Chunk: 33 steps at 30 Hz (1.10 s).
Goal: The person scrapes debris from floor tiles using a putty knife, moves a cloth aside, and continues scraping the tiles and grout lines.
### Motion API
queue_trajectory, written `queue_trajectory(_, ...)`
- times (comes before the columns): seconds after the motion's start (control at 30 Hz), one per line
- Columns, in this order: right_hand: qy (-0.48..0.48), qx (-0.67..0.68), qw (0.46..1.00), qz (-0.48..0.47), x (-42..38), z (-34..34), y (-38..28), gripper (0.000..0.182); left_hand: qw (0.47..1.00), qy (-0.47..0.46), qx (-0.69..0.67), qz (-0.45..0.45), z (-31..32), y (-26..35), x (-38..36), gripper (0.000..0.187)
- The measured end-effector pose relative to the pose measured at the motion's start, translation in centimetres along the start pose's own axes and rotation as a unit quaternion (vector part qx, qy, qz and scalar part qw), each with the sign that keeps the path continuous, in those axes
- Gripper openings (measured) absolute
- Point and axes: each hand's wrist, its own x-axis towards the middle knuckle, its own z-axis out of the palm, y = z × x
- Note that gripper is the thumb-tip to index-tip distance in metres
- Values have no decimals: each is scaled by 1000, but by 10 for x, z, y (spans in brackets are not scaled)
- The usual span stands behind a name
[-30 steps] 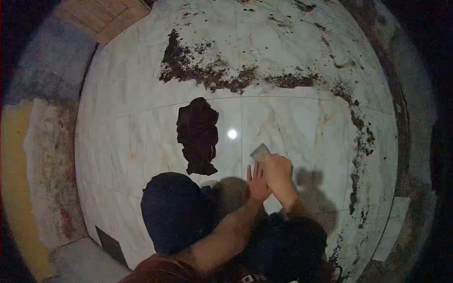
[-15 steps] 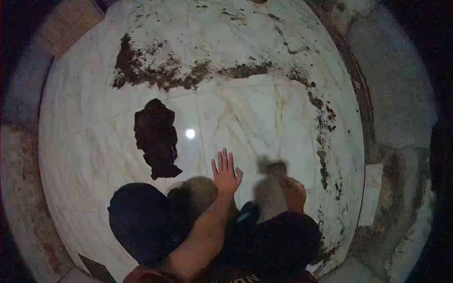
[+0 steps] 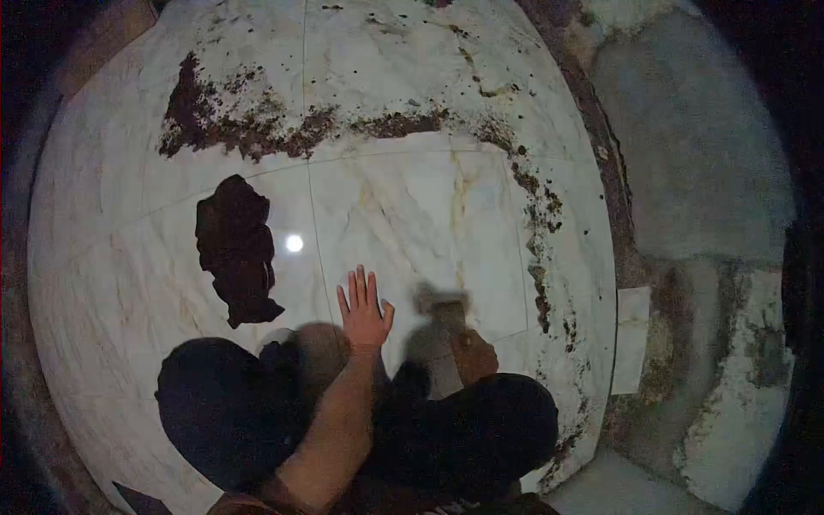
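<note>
Left hand [image 3: 365, 323] is lying flat, empty, fingers spread on floor [image 3: 412, 197], likely bracing the crouch; right hand [image 3: 475, 356] is gripping scraper [image 3: 448, 314], blade pointing far.

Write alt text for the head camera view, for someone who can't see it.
A person's left hand is spread palm-down over a pale marbled floor while the right hand holds a flat-bladed tool. A dark, crumpled cloth lies to the left, with dark dirt beyond.

this looks like a building site or a room under renovation. dark debris [image 3: 183, 107] lies scattered over marble-patterned floor tiles [image 3: 403, 206], and patchy, unfinished grey masonry [image 3: 704, 154] borders them on the right.
</note>
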Motion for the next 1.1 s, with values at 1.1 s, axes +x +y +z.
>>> queue_trajectory(1.1,68,57,996,-14,10,-17,-4,41,999,46,-19,-14,13,2,-4,60)
